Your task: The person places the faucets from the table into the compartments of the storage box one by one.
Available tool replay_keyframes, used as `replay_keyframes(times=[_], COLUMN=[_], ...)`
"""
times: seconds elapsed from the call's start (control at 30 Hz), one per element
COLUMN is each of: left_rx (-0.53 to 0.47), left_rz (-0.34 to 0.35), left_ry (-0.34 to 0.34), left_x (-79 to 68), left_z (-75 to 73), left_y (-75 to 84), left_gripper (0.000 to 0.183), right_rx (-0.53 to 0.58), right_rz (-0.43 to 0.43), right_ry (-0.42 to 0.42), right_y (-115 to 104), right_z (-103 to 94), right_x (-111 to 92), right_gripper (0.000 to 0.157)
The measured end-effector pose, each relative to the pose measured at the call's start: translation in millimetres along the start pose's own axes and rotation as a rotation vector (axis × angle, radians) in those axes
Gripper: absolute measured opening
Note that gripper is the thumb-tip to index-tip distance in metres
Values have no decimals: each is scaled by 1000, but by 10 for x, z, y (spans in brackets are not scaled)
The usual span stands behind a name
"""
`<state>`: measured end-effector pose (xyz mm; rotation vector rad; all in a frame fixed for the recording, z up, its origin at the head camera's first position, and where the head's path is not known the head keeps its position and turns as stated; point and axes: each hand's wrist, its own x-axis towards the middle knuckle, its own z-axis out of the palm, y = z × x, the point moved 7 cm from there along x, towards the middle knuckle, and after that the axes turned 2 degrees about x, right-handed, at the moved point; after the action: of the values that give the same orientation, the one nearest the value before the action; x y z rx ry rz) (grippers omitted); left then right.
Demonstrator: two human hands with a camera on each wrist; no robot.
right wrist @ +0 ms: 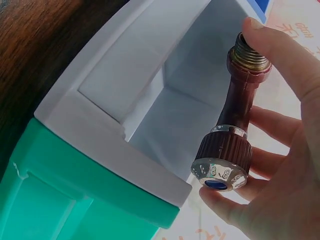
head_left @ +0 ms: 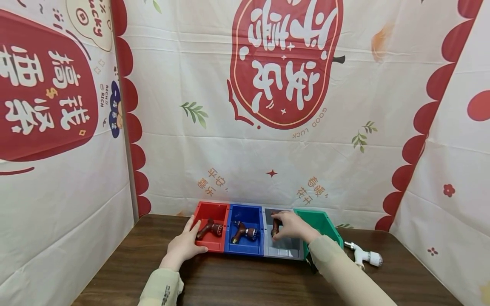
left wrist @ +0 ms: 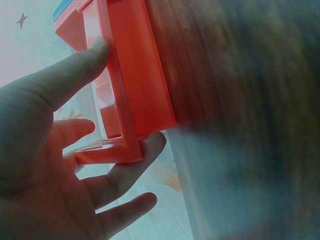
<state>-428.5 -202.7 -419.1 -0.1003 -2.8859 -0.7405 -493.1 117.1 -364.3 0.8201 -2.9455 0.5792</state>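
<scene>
Wood-grain tabletop (head_left: 237,280): right hand (head_left: 292,226) grasps brown faucet (right wrist: 236,110) (threaded end (right wrist: 248,55) against thumb (right wrist: 280,47)) at grey bin (right wrist: 127,65); left hand (head_left: 185,245), unclenched, touches red bin (left wrist: 142,75).

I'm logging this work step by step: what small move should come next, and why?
Probably lower the brown faucet into the gray bin and let go: the right hand holds it over that bin's opening, and the red bin and blue bin each hold a similar one.
</scene>
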Motion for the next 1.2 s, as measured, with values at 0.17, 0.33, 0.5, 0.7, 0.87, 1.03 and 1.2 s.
replay_keyframes(times=[0.17, 0.33, 0.5, 0.7, 0.87, 1.03, 1.2], left_rx=[-2, -7, -13, -3, 7, 8, 6], left_rz=[-6, -11, -13, -4, 17, 19, 18], left_ry=[2, -2, -5, 3, 13, 12, 12], left_x=[9, -7, -20, -26, -35, -27, -19], left_z=[22, 40, 38, 25, 5, 1, -5], left_y=[-17, -29, -28, -21, 0, 8, 12], left_gripper=[93, 93, 93, 93, 93, 92, 93], right_rx=[-6, -9, -15, -17, -16, -18, -10], right_rz=[-1, -6, 12, -25, -45, -30, -25], right_ry=[-13, -18, -21, -16, -15, -13, -12], right_y=[8, -15, -27, -34, -22, -13, -21], right_z=[26, 42, 53, 65, 79, 83, 84], right_x=[18, 31, 24, 12, 1, 3, 7], right_gripper=[78, 78, 78, 77, 79, 78, 78])
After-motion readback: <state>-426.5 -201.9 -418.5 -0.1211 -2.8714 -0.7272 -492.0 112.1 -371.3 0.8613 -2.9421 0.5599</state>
